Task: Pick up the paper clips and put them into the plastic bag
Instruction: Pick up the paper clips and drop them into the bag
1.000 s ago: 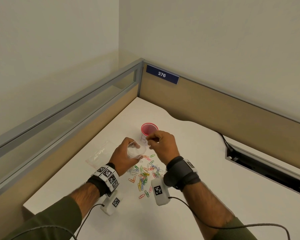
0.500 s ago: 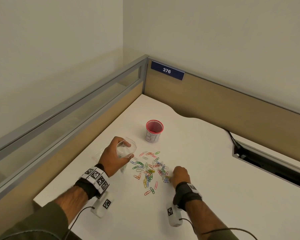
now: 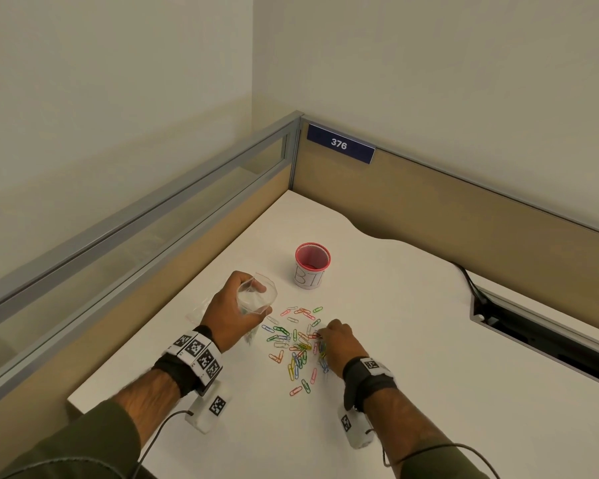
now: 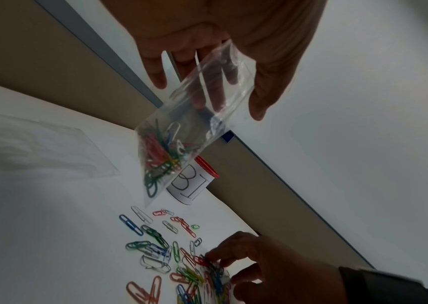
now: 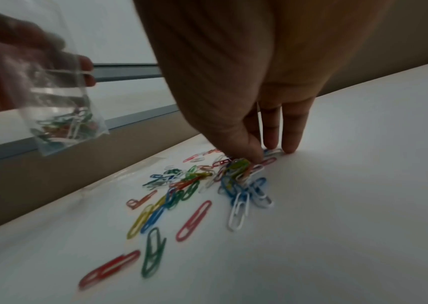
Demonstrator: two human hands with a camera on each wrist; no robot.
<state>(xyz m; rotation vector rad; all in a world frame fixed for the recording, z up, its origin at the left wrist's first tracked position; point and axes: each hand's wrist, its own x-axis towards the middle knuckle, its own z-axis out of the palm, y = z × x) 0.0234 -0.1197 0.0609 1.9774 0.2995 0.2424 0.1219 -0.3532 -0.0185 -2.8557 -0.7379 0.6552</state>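
Note:
My left hand (image 3: 261, 300) holds a small clear plastic bag (image 3: 270, 293) above the table, its mouth held open and facing up. In the left wrist view the bag (image 4: 181, 133) has several coloured clips bunched in its bottom corner. Loose coloured paper clips (image 3: 296, 344) lie scattered on the white table (image 3: 429, 375) just right of the bag. My right hand (image 3: 320, 335) is down on the right side of the pile. Its thumb and fingertips (image 5: 289, 144) pinch a small bunch of paper clips (image 5: 238, 170) against the table.
A pink mesh cup (image 3: 312, 266) with a white label stands behind the pile. A second flat clear bag (image 4: 38, 148) lies on the table under my left hand. Partition walls close the left and back; a cable slot (image 3: 533, 337) opens at the right.
My right hand came away from the bag's mouth, dropped to the table and closed in on the right side of the pile. My left hand kept the bag raised.

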